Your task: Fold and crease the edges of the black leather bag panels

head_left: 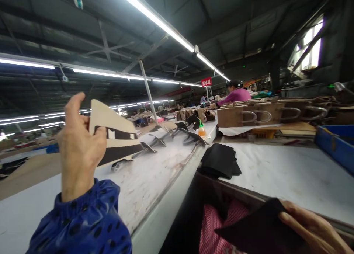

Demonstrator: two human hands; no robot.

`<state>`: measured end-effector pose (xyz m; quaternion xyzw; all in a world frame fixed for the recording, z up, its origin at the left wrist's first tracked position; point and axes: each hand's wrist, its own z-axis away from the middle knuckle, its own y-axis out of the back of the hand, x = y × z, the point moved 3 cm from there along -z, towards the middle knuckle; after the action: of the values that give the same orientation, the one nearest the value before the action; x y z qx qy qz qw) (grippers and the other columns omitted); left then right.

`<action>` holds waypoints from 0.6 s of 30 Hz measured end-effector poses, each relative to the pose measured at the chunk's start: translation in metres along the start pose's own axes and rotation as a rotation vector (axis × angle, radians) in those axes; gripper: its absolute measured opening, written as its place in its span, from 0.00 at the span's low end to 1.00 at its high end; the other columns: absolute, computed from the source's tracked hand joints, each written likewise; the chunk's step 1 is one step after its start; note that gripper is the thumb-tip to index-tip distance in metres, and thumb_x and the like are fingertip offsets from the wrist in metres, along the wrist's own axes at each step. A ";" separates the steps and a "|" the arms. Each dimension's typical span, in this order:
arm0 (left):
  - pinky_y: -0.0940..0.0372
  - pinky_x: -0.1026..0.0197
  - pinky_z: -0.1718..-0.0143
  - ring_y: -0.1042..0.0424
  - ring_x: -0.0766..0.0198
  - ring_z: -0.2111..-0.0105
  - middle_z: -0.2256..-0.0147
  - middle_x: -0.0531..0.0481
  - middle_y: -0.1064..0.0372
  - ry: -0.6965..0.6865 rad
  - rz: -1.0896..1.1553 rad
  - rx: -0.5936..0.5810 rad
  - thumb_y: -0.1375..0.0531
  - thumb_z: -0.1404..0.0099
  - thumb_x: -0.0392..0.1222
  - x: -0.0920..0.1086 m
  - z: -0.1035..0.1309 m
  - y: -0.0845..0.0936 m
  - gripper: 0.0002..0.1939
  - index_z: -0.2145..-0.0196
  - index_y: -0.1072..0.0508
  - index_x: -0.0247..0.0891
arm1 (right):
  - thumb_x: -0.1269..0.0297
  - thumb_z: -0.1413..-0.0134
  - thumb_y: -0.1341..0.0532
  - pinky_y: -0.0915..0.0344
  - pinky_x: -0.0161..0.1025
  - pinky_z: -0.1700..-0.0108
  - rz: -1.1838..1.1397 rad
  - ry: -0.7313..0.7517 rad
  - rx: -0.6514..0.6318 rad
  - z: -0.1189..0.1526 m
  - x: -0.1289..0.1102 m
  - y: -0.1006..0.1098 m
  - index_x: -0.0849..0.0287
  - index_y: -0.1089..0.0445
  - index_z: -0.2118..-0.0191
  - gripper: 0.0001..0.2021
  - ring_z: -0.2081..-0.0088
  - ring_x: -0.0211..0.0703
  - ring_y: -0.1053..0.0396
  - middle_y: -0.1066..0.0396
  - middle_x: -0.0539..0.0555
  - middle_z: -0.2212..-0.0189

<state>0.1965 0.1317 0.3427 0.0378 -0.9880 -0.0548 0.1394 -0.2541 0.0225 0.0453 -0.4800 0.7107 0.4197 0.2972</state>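
Landmark: long white tabletop (pixel 155 180). Nearest, at its near right edge, right hand (pixel 312 228) has fingers closed on a black fabric piece (pixel 257 228), held low over red checked cloth (pixel 212 228). Left hand (pixel 79 147), blue dotted sleeve (pixel 83 224), fingers pinching a tan-and-black cut panel (pixel 116 136) raised above the tabletop, seemingly lifted for inspection. Mid-tabletop: stack of black pieces (pixel 219 160); similar panels in a row (pixel 171 134), probably spaced to dry. Farther: orange glue bottle (pixel 201 130), a seated person (pixel 235 95). Red sign (pixel 206 82), Chinese characters, not legible.
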 end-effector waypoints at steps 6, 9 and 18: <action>0.39 0.42 0.42 0.31 0.49 0.47 0.44 0.45 0.32 0.208 0.772 -0.641 0.39 0.39 0.39 0.063 0.093 -0.053 0.37 0.33 0.42 0.47 | 0.42 0.51 0.34 0.29 0.31 0.68 -0.117 0.020 -0.119 0.020 -0.052 -0.010 0.54 0.21 0.68 0.19 0.69 0.45 0.26 0.24 0.54 0.71; 0.35 0.57 0.50 0.28 0.54 0.51 0.50 0.45 0.27 0.399 1.093 -1.018 0.39 0.43 0.39 0.091 0.178 -0.087 0.27 0.45 0.29 0.35 | 0.42 0.47 0.35 0.30 0.31 0.67 -0.054 0.135 -0.090 0.028 -0.064 -0.006 0.53 0.21 0.68 0.18 0.69 0.43 0.27 0.24 0.52 0.72; 0.37 0.62 0.66 0.30 0.60 0.69 0.69 0.46 0.26 0.846 1.263 -1.519 0.42 0.53 0.39 0.099 0.358 -0.111 0.21 0.60 0.25 0.29 | 0.46 0.35 0.43 0.37 0.31 0.71 0.009 0.206 -0.399 0.026 -0.047 -0.027 0.59 0.29 0.68 0.20 0.72 0.37 0.33 0.29 0.49 0.74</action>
<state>0.0080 0.0476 0.0146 -0.5602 -0.4078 -0.5551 0.4602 -0.2115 0.0609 0.0629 -0.5664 0.6424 0.5021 0.1200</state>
